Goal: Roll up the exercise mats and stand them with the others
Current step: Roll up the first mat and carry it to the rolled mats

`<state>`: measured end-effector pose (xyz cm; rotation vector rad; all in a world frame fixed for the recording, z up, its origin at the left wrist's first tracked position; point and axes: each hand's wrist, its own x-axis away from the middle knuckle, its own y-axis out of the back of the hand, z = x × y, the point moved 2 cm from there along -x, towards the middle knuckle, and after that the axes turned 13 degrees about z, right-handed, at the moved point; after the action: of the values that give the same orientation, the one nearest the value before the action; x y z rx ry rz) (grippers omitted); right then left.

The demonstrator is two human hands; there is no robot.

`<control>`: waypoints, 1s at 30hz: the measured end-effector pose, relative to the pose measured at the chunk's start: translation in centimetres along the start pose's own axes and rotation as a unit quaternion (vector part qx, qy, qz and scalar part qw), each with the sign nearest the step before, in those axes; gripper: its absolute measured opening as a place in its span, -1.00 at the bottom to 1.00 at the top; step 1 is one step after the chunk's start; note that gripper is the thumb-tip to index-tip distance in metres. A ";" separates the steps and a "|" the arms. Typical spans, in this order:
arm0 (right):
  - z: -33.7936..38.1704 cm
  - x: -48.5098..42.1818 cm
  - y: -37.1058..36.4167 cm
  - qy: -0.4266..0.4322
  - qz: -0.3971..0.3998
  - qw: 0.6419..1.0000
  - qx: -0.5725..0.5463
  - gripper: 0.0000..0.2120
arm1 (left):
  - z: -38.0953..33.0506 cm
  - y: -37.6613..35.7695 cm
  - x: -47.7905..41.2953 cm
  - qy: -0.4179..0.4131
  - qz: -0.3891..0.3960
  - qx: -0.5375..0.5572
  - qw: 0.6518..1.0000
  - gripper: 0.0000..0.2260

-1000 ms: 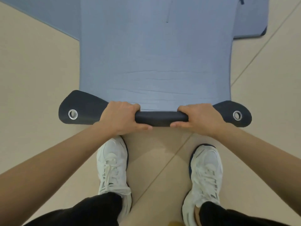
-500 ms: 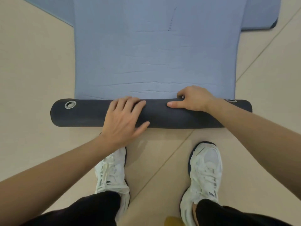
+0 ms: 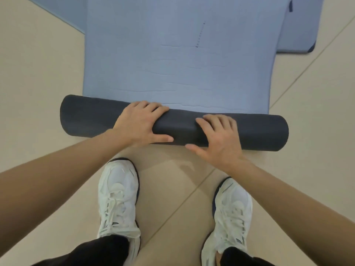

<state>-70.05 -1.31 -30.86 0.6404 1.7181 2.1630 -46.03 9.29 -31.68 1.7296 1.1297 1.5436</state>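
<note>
Fingers of left hand curl over one part-rolled mat; right hand presses it, fingers spread flat. Beyond: one second mat, flat. Behind: two shoes.

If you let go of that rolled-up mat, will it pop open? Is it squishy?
It would probably spring loose: the mat is only partly rolled, and the left hand and right hand both hold it down. It looks soft and bendy, curling into a fat tube. Creases on its flat part suggest squashy foam.
</note>
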 end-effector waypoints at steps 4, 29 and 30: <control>-0.6 0.4 -1.2 -0.002 0.073 0.994 0.077 -0.02 | 1.3 1.4 -1.8 -0.005 0.051 0.041 0.998 -0.10; -5.6 -11.0 4.6 -0.015 -0.108 0.994 0.000 -0.28 | 2.6 5.4 -5.0 0.016 -0.131 -0.100 0.986 -0.05; -5.6 -10.7 4.2 -0.008 -0.118 0.993 0.007 -0.27 | 3.1 6.0 -5.6 0.013 -0.122 -0.094 0.988 -0.04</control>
<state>-63.62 -12.26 -29.46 0.4329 1.7076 1.9796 -41.62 1.86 -30.01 1.3947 1.1231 1.4736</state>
